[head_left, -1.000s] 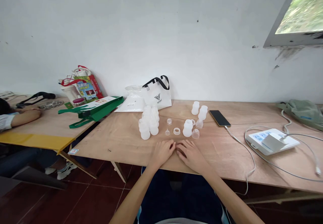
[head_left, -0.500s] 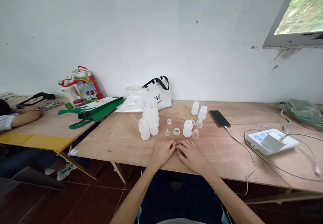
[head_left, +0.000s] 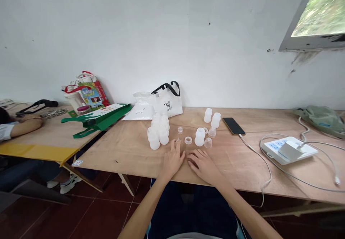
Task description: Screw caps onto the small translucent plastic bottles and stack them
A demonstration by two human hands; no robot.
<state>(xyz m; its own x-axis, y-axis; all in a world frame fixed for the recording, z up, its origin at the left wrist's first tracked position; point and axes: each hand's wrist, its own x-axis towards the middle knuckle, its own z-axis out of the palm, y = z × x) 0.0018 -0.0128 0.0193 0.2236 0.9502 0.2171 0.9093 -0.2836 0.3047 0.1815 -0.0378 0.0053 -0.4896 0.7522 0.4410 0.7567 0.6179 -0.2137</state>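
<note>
My left hand [head_left: 172, 161] stretches over the table, its fingertips right at a small clear bottle nipple [head_left: 178, 139]; whether they touch it I cannot make out. My right hand [head_left: 204, 166] lies on the table with its fingers loosely spread, holding nothing. Beyond the hands are a white ring [head_left: 188, 140] and another small clear piece [head_left: 180, 130]. A frosted white bottle [head_left: 199, 137] stands to their right, beside a clear dome cap [head_left: 208, 143]. A second dome cap [head_left: 212, 133] and two more bottles [head_left: 215, 120] are farther back. Several frosted bottles [head_left: 154, 141] are grouped at the left.
A phone [head_left: 234, 126] on a charging cable and a white power strip [head_left: 289, 150] are at the right. White bags [head_left: 169, 102] lean on the wall. A green bag [head_left: 107, 118] bridges toward the neighbouring table, where another person's arm [head_left: 27, 127] rests.
My left hand has moved forward from beside the right hand, and its fingers have straightened out to the nipple. The right hand has stayed in place.
</note>
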